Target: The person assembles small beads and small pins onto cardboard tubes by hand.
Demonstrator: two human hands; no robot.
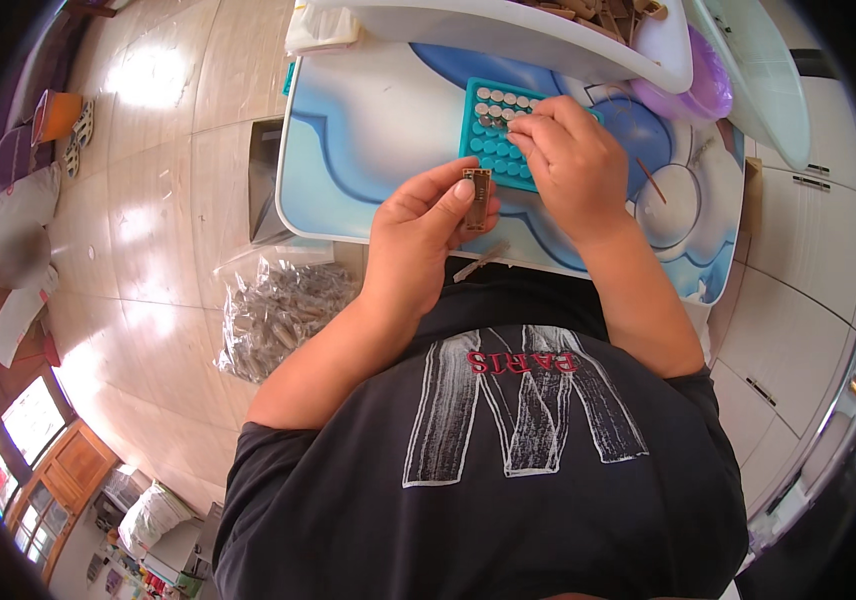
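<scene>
Head view: the brown case [478, 206] lies in the grip of the left hand [418, 214], long axis twelve-to-six, at seven o'clock from the right hand's [578, 165] narrow grip over the teal tray [469, 115]; whether that pinches anything, I cannot tell.

The right hand [580, 165] hides much of the right side of the teal tray [467, 135], and whether its bunched fingertips pinch anything is too small to tell. The left hand's [423, 210] thumb covers part of the narrow brown case [479, 196], whose markings cannot be made out. Glare and creases obscure the clear plastic bag's [283, 318] contents. The upper edge cuts off the white bin [518, 32], which partly hides the purple basin [716, 85].
</scene>
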